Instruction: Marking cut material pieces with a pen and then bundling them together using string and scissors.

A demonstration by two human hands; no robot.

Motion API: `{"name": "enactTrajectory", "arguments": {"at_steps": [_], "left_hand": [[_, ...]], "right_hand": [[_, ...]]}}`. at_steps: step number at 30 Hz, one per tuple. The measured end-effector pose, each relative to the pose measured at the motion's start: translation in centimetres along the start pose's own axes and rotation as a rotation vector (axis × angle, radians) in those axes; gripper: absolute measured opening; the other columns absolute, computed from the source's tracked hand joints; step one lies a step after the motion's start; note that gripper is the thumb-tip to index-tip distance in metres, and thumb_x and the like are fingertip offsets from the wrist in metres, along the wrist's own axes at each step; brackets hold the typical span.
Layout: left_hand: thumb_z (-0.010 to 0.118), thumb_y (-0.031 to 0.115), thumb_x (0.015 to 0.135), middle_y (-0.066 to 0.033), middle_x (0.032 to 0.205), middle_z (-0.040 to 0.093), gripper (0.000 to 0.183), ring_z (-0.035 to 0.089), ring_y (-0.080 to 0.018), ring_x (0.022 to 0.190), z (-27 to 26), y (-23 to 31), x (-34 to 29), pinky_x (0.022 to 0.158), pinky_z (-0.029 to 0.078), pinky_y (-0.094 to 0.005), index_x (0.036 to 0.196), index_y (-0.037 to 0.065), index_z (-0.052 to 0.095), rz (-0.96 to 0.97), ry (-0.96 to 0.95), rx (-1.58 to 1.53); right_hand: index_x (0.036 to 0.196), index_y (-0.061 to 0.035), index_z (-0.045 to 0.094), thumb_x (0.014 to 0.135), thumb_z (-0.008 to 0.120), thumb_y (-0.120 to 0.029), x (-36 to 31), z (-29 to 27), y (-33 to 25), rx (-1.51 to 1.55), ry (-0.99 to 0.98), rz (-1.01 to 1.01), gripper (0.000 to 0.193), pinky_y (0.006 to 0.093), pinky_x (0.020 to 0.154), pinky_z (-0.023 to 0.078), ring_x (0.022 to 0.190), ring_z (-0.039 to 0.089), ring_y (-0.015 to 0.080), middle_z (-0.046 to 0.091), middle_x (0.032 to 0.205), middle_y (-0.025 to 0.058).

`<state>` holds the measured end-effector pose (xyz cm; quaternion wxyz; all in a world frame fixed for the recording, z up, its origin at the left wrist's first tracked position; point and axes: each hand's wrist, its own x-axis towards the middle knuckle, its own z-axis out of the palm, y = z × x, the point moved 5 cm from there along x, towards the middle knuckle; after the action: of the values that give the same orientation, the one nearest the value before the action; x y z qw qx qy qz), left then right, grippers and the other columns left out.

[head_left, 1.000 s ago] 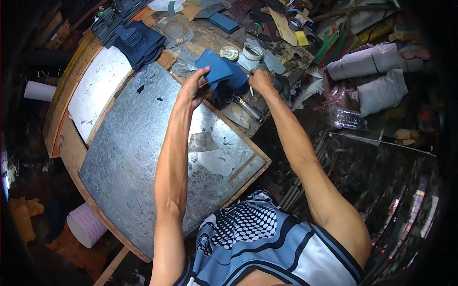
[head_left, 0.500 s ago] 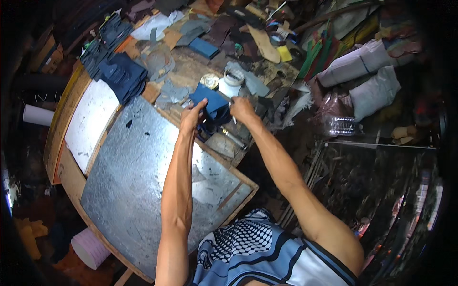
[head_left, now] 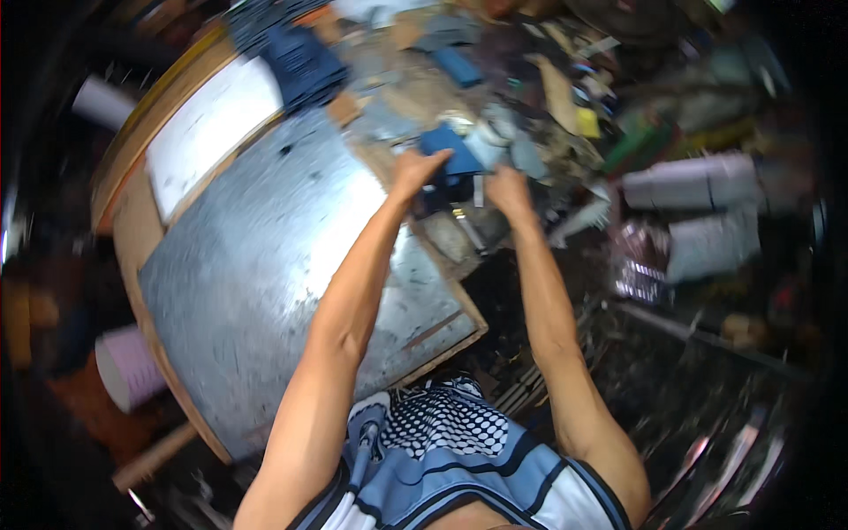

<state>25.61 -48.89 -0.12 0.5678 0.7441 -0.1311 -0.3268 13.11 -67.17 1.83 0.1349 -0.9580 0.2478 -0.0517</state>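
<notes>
My left hand (head_left: 419, 173) pinches the near-left edge of a flat blue piece of sheet material (head_left: 454, 152), its thumb on top. Close by on the right, my right hand (head_left: 507, 191) is closed, with a slim white stick-like piece (head_left: 479, 190) showing at its left side. What kind of thing that is, the blur hides. Dark items lie in shadow beneath the blue piece. A metal-and-yellow tool (head_left: 469, 230) rests just nearer to me. Beyond the hands stand a round pale tin (head_left: 456, 120) and a white jar (head_left: 497, 129).
A grey metal-topped board (head_left: 256, 238) with a wooden rim fills the left. Behind it are a white panel (head_left: 212, 124) and stacked dark blue pieces (head_left: 305, 66). Scraps and a blue block (head_left: 457, 67) litter the far bench. Wrapped white rolls (head_left: 693, 181) lie right.
The whole view has swung and blurred, so bench and hands appear farther right and slightly higher. My left hand keeps hold of the blue piece; the right stays closed beside it.
</notes>
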Motion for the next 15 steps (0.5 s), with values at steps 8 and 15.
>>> {"name": "enactTrajectory", "arguments": {"at_steps": [8, 15], "left_hand": [[0.066, 0.057, 0.081, -0.0255, 0.119, 0.060, 0.071, 0.055, -0.0387, 0.115, -8.1, -0.5, -10.8, 0.100, 0.041, -0.0459, 0.119, -0.003, 0.060, 0.338, 0.482, 0.173], [0.056, 0.057, 0.089, -0.0277, 0.146, 0.038, 0.078, 0.026, -0.0430, 0.140, -28.4, -22.5, -40.0, 0.115, 0.020, -0.0526, 0.140, -0.001, 0.043, -0.494, 0.836, 0.901]], "right_hand": [[0.119, 0.0057, 0.061, 0.097, 0.052, -0.016, -11.0, -3.6, -0.9, 0.290, 0.353, -0.125, 0.032, 0.0359, 0.086, 0.050, 0.097, 0.066, 0.0285, 0.068, 0.110, 0.0203], [0.123, 0.0000, 0.056, 0.085, 0.066, -0.020, -25.4, 5.9, -19.5, 0.184, -0.114, -0.727, 0.044, 0.0526, 0.104, 0.035, 0.120, 0.048, 0.0445, 0.053, 0.129, 0.0277]]}}
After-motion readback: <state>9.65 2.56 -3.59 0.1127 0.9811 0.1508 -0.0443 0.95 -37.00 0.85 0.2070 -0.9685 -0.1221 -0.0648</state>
